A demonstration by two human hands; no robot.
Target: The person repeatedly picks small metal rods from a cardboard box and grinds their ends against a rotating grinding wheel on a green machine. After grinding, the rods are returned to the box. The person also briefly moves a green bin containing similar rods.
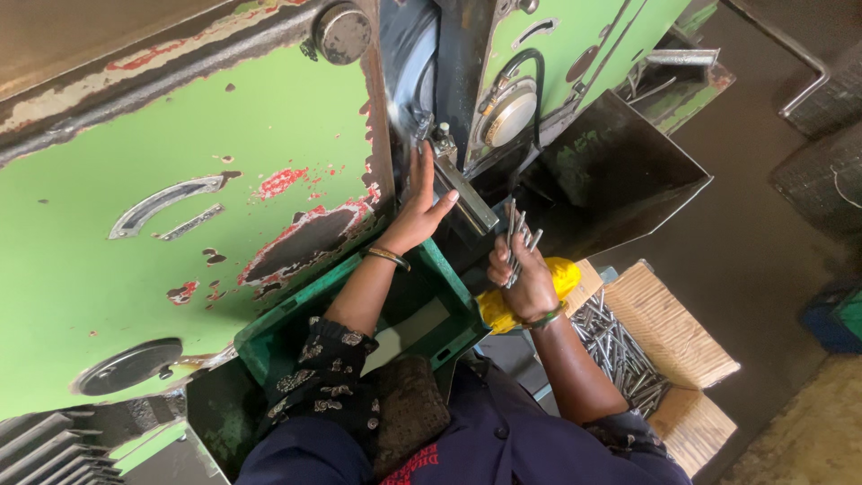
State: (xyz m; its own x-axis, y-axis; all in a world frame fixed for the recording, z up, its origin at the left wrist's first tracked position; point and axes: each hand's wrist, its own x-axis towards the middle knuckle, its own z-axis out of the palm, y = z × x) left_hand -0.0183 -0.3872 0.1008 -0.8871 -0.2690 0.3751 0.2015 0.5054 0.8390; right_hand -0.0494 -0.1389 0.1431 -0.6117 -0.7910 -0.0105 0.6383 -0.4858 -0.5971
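My left hand (420, 208) reaches up to the grinding machine, fingers spread, touching the steel guide bar (467, 193) just below the grey grinding wheel (415, 63). Whether a rod lies under its fingers I cannot tell. My right hand (523, 280) is closed around a bundle of several thin metal rods (517, 232) that stick upward, held in front of the dark sheet-metal chute (611, 171). A yellow object (503, 307) sits right under that hand.
A worn green machine housing (180, 224) fills the left. A green plastic crate (422, 314) is below my left arm. A cardboard box (673, 341) at the right holds several more rods (620, 355). Wire baskets (826, 171) stand on the floor beyond.
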